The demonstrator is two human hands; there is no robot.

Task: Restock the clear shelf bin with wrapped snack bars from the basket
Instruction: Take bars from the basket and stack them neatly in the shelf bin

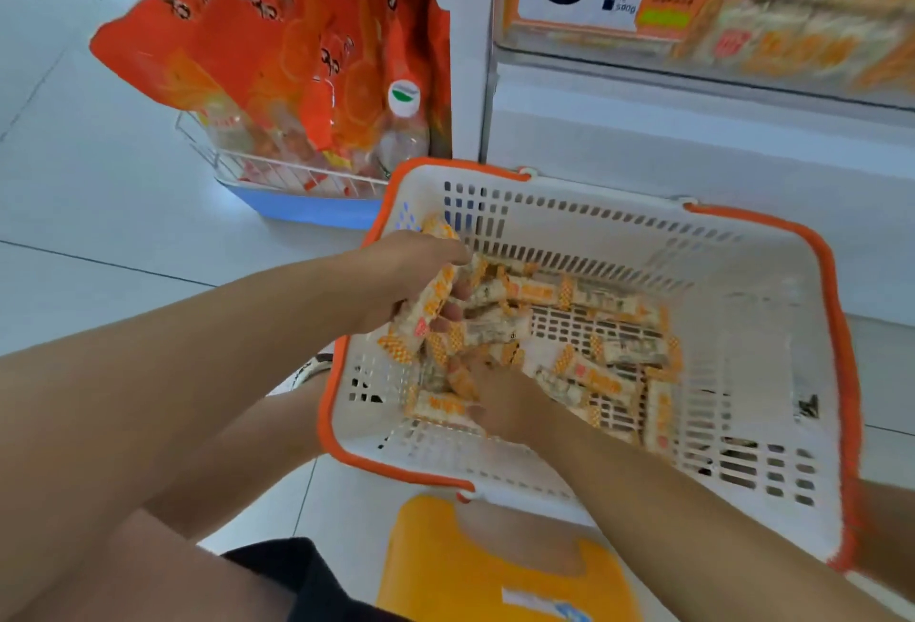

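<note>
A white basket point(772, 374) with an orange rim stands on the floor below the shelf. Several wrapped snack bars point(594, 369), white with orange ends, lie on its bottom. My left hand point(411, 275) is inside the basket at its left wall and grips a bunch of bars. My right hand point(500, 398) reaches in from the lower right, its fingers curled round bars near the front left corner. The clear shelf bin point(802, 42) sits at the top right, blurred, holding similar bars behind a price card.
A wire rack point(277, 170) with large orange snack bags point(277, 42) stands on the floor to the left of the shelf unit. A yellow stool point(495, 577) is under me, in front of the basket. My knees fill the lower left.
</note>
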